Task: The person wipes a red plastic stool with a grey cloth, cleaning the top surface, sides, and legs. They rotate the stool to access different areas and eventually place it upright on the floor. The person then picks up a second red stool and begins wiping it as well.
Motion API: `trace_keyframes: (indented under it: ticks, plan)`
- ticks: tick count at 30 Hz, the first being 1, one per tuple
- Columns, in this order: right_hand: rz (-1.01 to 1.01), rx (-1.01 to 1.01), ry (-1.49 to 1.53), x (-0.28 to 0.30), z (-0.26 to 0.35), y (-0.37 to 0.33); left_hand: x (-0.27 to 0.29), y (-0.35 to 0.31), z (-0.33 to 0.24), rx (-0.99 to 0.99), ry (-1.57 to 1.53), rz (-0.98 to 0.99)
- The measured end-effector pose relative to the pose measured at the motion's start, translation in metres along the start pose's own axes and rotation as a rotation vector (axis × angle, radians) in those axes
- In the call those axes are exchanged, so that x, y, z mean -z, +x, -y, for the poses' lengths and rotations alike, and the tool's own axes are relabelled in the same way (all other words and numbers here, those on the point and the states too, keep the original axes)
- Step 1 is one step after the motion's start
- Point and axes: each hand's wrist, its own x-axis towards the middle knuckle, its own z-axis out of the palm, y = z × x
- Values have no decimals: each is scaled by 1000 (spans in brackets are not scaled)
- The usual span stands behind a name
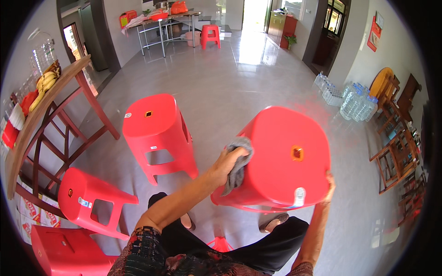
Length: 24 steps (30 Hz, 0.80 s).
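A red plastic stool (276,147) is in front of me, its top facing up with a small amber-coloured square in the middle and a pale sticker near the edge. My left hand (229,160) is closed on a grey cloth (239,169), which presses against the stool's left side. On the opposite side, my right hand (329,186) grips the stool's edge; its fingers are partly hidden. Another red stool (154,124) stands to the left of the cloth, apart from my hands.
Two more red stools (83,195) (69,253) are at the lower left, beside a wooden table (55,92) bearing bananas (45,85). Water bottles (355,103) and wooden chairs (397,154) line the right wall. A far table (165,20) has a red stool (210,34) beside it.
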Motion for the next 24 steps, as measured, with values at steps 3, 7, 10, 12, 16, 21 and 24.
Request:
trace_keyframes:
  ticks: [3, 7, 10, 12, 16, 21, 24]
  plan:
    - [-19, -94, -78, 18, -69, 3, 55, 12, 53, 111, -116, -188]
    - [-111, -134, -229, 34, -126, -13, 115, 5, 112, 178, -206, -284]
    - [-156, -157, -339, 22, -138, -28, 126, -14, 127, 193, -190, -329]
    - [-173, -145, -387, 25, -145, -36, 124, -24, 133, 242, -238, -378]
    - [-157, -174, -411, 28, -158, -49, 141, -34, 148, 238, -259, -399]
    - [-154, -178, -384, 28, -159, -57, 141, -32, 151, 268, -185, -437]
    - [-131, -209, -374, 24, -158, -55, 149, -31, 156, 240, -154, -453]
